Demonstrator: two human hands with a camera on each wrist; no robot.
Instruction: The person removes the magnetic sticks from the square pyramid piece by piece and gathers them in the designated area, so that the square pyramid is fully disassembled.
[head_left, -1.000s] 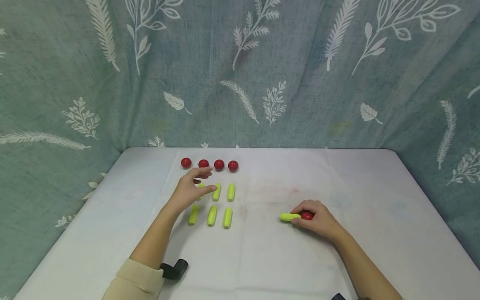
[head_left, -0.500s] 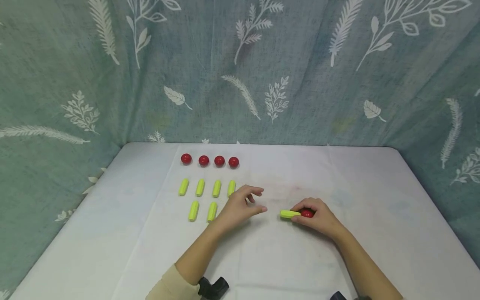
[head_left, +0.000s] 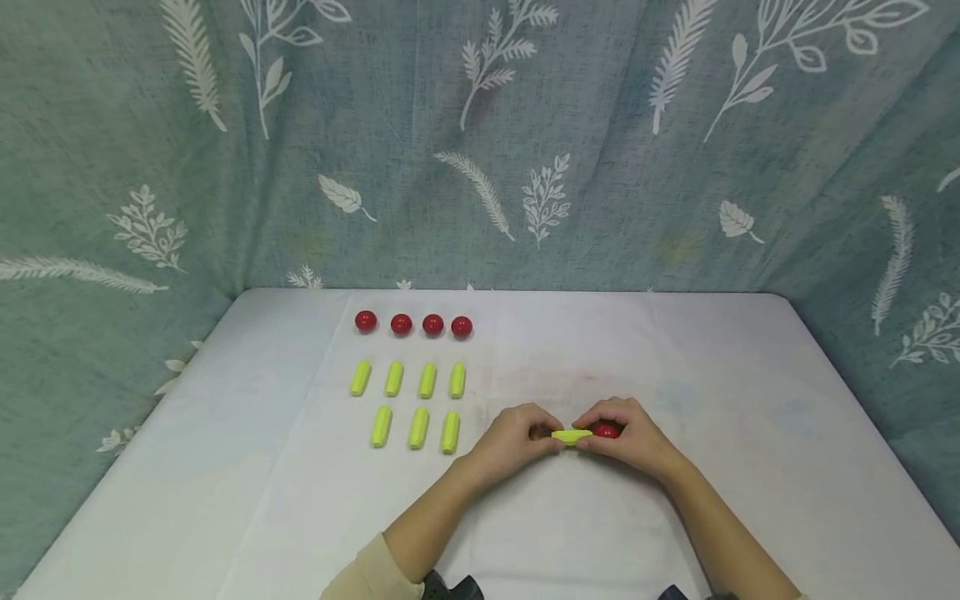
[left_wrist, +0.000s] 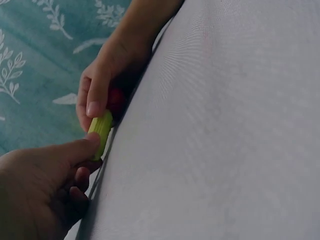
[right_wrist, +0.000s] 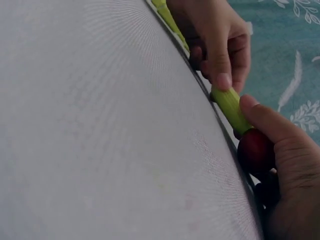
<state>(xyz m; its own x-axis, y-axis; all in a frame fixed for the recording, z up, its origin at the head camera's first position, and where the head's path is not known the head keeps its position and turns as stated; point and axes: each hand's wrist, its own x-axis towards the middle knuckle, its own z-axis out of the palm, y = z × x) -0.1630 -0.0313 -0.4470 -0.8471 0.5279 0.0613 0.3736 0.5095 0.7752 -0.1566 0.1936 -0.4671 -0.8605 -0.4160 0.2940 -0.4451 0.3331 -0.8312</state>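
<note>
My left hand (head_left: 513,442) and right hand (head_left: 633,437) meet at one short yellow-green ribbed stick (head_left: 570,437), low over the white table. Thumb and fingers of the left hand pinch its left end. The right hand pinches the stick's other end, where a glossy red ball (head_left: 606,430) sits in line with it, partly covered by the right fingers. In the right wrist view the ball (right_wrist: 256,150) lies right at the stick's end (right_wrist: 231,107), inside the curve of the right hand. The left wrist view shows the stick (left_wrist: 101,131) between both thumbs.
On the white tablecloth (head_left: 712,375), left of the hands, several matching yellow-green sticks (head_left: 417,427) lie in two rows. Behind them is a row of several red balls (head_left: 432,325). A green leaf-patterned curtain (head_left: 600,167) hangs along the table's back and sides.
My left hand has swept right from over the rows of sticks and now pinches the left end of the held stick. The right hand has stayed nearly still, holding stick and ball.
</note>
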